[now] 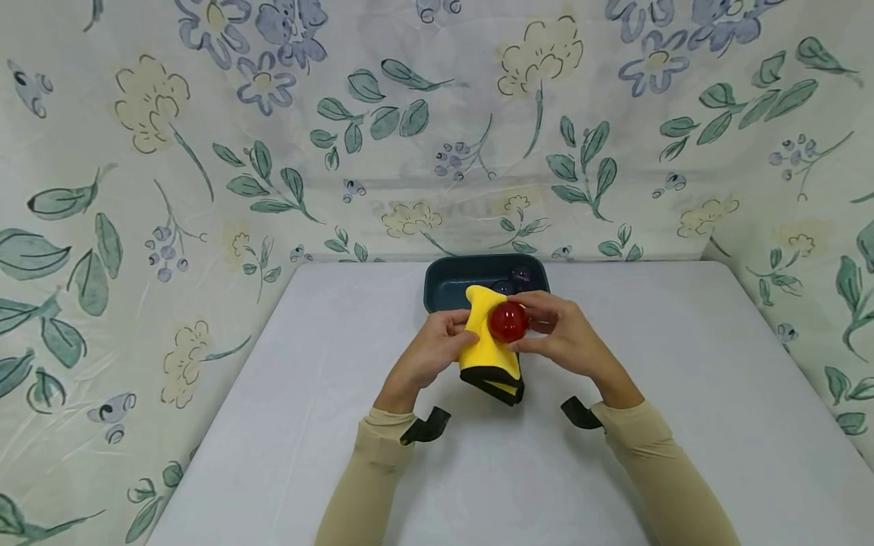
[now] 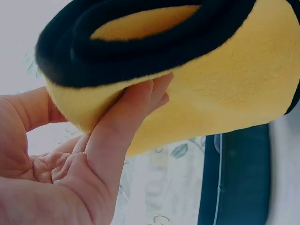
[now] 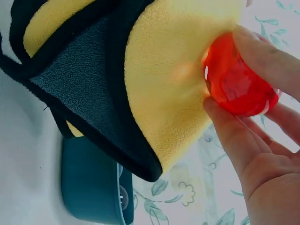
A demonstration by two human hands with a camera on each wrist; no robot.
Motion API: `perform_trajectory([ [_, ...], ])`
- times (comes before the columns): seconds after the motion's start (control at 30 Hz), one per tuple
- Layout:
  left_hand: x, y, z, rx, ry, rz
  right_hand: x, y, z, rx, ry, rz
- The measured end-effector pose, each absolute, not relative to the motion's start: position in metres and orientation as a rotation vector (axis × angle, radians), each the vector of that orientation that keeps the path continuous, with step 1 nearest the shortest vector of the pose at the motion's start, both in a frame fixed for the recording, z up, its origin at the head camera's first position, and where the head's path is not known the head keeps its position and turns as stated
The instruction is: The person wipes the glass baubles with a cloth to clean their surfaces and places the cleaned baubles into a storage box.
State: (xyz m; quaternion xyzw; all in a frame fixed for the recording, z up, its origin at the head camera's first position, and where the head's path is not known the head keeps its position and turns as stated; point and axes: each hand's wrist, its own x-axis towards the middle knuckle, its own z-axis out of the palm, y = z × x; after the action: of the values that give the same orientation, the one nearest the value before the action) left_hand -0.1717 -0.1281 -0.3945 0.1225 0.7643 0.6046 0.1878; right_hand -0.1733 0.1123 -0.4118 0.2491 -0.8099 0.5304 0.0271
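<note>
A folded yellow cloth point(image 1: 486, 341) with black edging is pinched by my left hand point(image 1: 430, 345) between thumb and fingers. In the right wrist view the cloth point(image 3: 164, 70) shows a dark grey reverse side. My right hand point(image 1: 567, 334) grips a glossy, see-through red ball point(image 1: 508, 321) by thumb and fingertips. The red ball point(image 3: 239, 77) rests against the yellow face of the cloth. Both hands are raised over the table, just in front of a dark teal tray point(image 1: 437, 284). The left wrist view shows my left thumb point(image 2: 124, 119) on the cloth.
Dark purple, see-through balls point(image 1: 521, 274) lie in the right part of the tray, partly hidden by the cloth and right hand. A white table point(image 1: 328, 341) spreads beneath. Floral curtains point(image 1: 437, 152) hang behind and at both sides.
</note>
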Motion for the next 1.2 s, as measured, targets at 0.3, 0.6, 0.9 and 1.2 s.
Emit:
perform_trajectory([
  [0.3,-0.1688,-0.1251,-0.3913,0.327,2.133,1.698,-0.1773,0.1154,-0.4141,0.655,-2.504,1.644],
  [0.6,-0.1659,-0.1257,-0.3878,0.279,2.137,1.734,-0.1804,0.1175,-0.4156,0.632,-2.548,1.622],
  [0.9,-0.1641,-0.1275,-0.3865,0.261,2.153,1.75,-0.1828,0.1182,-0.4168,0.611,-2.629,1.614],
  [1.2,-0.1634,-0.1278,-0.3844,0.32,2.138,1.78,-0.1824,0.118,-0.4191,0.619,-2.695,1.628],
])
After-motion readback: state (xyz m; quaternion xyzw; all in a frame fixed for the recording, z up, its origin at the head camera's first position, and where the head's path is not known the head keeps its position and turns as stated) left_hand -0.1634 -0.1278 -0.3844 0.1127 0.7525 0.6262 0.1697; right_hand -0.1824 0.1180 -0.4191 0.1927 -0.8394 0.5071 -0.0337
